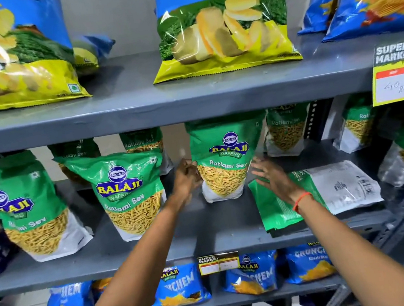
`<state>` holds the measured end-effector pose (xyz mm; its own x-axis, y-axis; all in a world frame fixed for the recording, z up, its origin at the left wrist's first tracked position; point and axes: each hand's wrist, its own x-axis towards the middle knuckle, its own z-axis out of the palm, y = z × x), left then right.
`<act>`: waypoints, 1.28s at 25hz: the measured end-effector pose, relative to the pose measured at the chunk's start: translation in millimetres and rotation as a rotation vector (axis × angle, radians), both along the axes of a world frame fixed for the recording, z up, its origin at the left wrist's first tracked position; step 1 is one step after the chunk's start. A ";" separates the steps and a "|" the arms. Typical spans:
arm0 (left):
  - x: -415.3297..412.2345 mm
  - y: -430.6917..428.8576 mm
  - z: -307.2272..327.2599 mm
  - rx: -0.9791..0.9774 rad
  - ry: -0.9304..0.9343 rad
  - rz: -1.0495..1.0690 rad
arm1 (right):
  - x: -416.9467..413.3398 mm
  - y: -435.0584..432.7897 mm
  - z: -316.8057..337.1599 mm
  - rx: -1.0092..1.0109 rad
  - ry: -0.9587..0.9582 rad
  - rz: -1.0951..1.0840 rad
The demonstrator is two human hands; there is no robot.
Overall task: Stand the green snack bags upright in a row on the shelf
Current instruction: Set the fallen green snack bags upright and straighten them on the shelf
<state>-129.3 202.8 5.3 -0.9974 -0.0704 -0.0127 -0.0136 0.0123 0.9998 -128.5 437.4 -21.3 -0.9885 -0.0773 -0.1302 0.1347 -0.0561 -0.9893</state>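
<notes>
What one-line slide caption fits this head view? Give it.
Left hand steadies an upright green snack bag on the middle shelf while the right hand reaches over a fallen bag.

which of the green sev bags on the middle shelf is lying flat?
The green bag under the right hand, at the shelf's right front. It lies back-side up, barcode showing; the other front-row bags stand with the logo facing out.

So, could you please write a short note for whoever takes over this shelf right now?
Left hand: touching the left edge of the middle green bag, which stands upright.
Right hand: open, fingers spread, over the flat bag; not gripping.
Done: three front bags up, though the two on the left lean.
Left: stand the flat bag beside the middle one, then straighten the leaning ones on the shelf.
</notes>
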 end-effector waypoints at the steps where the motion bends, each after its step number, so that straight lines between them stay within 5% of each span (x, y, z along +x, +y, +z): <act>1: -0.9 -0.6 -1.0 0.028 -0.023 -0.012 | -3.8 -6.4 -3.2 0.073 0.094 -0.071; 8: -9.5 -16.0 -11.6 0.089 -0.083 -0.033 | -33.8 -18.9 -22.7 0.551 0.338 -0.352; 10: -13.1 -18.2 -22.4 0.044 -0.075 -0.046 | -24.1 -23.7 -20.3 0.490 0.342 -0.322; 15: -1.0 -4.1 -41.5 -0.209 -0.072 -0.214 | -11.0 -33.2 -20.9 0.283 0.248 0.144; 22: 42.2 -3.4 -34.0 -0.223 -0.038 -0.201 | 20.9 -31.9 -31.8 0.512 0.172 0.025; 26: 58.2 3.4 -20.8 -0.211 -0.076 -0.121 | 31.4 -30.6 -23.3 0.454 0.176 -0.023; 30: 74.6 9.3 -39.3 -0.397 -0.237 -0.049 | 69.7 -0.3 -21.0 0.878 0.497 -0.229; 32: 85.4 24.1 -44.2 -0.284 -0.358 -0.161 | 96.0 28.6 -38.1 1.149 0.645 -0.245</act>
<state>-43.9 226.9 -39.0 -0.9324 0.0340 -0.3598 -0.3318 0.3143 0.8895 -32.5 466.0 -59.4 -0.8698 -0.0527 0.4905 -0.2648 0.8888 -0.3741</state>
